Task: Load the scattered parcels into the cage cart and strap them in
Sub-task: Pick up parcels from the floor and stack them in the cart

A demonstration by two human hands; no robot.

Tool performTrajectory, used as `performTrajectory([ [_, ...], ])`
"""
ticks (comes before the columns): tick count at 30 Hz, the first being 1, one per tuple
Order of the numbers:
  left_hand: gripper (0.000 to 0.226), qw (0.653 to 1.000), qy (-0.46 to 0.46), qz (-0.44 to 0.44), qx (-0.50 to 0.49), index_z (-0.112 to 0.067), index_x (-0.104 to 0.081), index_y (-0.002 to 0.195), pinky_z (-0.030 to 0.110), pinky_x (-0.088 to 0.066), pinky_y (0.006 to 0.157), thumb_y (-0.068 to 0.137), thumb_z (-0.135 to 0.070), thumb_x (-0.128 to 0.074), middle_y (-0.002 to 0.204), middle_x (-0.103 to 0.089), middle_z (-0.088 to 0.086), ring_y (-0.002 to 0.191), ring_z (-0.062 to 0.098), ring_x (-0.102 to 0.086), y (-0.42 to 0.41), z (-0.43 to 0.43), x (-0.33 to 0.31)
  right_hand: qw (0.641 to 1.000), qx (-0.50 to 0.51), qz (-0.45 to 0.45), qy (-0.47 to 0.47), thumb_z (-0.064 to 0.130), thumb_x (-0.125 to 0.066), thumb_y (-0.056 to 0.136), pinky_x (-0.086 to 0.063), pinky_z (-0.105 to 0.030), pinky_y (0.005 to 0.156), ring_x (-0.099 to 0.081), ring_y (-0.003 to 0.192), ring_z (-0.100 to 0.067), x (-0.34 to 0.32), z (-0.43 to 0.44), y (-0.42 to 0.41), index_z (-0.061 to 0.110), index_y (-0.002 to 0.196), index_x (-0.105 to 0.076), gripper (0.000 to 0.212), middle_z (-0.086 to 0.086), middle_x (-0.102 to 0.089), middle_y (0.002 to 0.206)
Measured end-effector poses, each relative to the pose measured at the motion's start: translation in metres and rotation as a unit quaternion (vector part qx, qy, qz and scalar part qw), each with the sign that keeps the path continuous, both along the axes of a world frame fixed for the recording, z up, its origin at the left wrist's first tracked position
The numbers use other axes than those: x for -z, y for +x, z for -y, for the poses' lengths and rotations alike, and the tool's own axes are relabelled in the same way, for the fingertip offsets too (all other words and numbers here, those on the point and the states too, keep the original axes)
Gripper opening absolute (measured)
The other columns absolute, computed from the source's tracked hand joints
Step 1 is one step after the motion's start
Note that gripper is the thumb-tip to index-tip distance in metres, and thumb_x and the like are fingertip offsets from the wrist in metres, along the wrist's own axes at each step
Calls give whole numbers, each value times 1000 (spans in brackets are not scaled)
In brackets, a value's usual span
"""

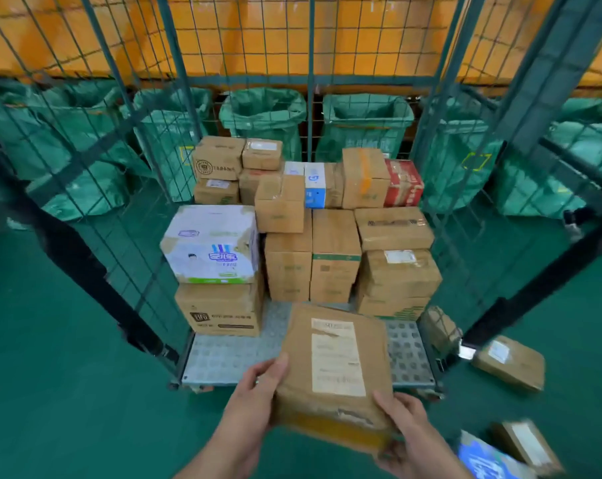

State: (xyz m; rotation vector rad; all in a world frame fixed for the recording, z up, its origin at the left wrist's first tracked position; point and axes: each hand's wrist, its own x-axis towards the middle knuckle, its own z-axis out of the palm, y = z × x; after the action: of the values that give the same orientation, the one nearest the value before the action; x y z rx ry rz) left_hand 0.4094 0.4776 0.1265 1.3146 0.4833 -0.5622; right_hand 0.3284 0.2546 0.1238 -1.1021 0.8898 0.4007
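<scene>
Brown cardboard is filling the lower middle of the view: a flat parcel [334, 371] with a long white label is being held above the front edge of the cage cart's metal floor [223, 357]. The left hand [258, 392] is gripping its left edge at about nine o'clock, thumb on top, and the right hand [406, 430] is clamping its near right corner at about five o'clock, so both hands are closed on the parcel.

At twelve o'clock from the parcel, stacked boxes [334, 254] are sitting against the back mesh of the cage cart [309, 63], with a white printed carton [211, 243] at eleven o'clock resting on a brown one. A red box [403, 183] is standing at the back right.

At three o'clock, outside the cart on the green floor [50, 375], a small brown parcel [508, 363] is lying, and at five o'clock a blue package [482, 461] and another brown parcel [527, 444] are lying close together. Green sacks [263, 115] are standing beyond the mesh.
</scene>
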Motion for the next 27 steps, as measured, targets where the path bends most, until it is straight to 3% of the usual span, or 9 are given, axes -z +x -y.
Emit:
performTrajectory([
  [5, 84, 999, 41, -13, 15, -12, -59, 118, 53, -61, 89, 58, -69, -78, 103, -79, 4, 101, 26, -74, 83, -14, -3, 998, 46, 36, 8, 49, -80, 76, -55, -53, 99, -69, 112, -35, 8, -19, 73, 22, 128, -52, 65, -12, -68, 126],
  [8, 67, 998, 37, -29, 30, -18, -61, 122, 46, -61, 87, 77, -68, -68, 110, -77, 3, 103, 25, -74, 128, -12, 3, 997, 66, 31, -4, 55, -79, 75, -55, -50, 97, -68, 113, -31, 18, -14, 116, 22, 130, -52, 69, -10, -70, 125],
  [12, 50, 994, 62, -76, 38, -19, -63, 122, 51, -55, 97, 96, -60, -57, 122, -68, 3, 109, 28, -68, 192, 1, 18, 991, 129, 28, 22, 49, -66, 94, -55, -49, 96, -65, 113, -34, 33, 11, 182, 22, 133, -52, 50, -14, -64, 127],
  [15, 45, 990, 81, -109, 28, -14, -67, 116, 47, -55, 94, 99, -55, -55, 117, -72, 5, 106, 29, -70, 241, 23, 33, 987, 160, 34, 7, 44, -60, 99, -53, -50, 98, -64, 111, -34, 55, 46, 248, 21, 134, -51, 43, -13, -64, 124],
  [18, 45, 986, 108, -126, 17, -10, -70, 112, 45, -53, 91, 100, -51, -56, 109, -76, 9, 101, 30, -72, 292, 51, 53, 984, 170, 40, -20, 44, -62, 99, -57, -44, 84, -66, 106, -30, 85, 85, 322, 20, 131, -54, 41, -10, -67, 122],
  [21, 43, 979, 138, -152, -4, -8, -72, 108, 42, -53, 88, 100, -48, -58, 104, -78, 10, 94, 31, -72, 360, 88, 75, 985, 170, 7, -2, 45, -65, 97, -59, -47, 88, -65, 112, -30, 116, 133, 413, 26, 117, -60, 28, -6, -66, 122],
  [24, 42, 974, 141, -178, -16, -8, -72, 110, 39, -51, 80, 101, -46, -57, 106, -76, 12, 90, 29, -70, 409, 116, 82, 985, 170, -3, -4, 48, -67, 95, -61, -45, 83, -65, 113, -29, 140, 170, 486, 24, 114, -64, 31, -6, -67, 124],
  [27, 45, 972, 142, -185, -11, -8, -72, 115, 39, -52, 82, 101, -48, -56, 112, -76, 13, 94, 29, -70, 460, 147, 87, 988, 150, -9, -36, 49, -66, 95, -60, -42, 86, -66, 107, -24, 149, 194, 557, 23, 112, -61, 31, -1, -66, 116],
])
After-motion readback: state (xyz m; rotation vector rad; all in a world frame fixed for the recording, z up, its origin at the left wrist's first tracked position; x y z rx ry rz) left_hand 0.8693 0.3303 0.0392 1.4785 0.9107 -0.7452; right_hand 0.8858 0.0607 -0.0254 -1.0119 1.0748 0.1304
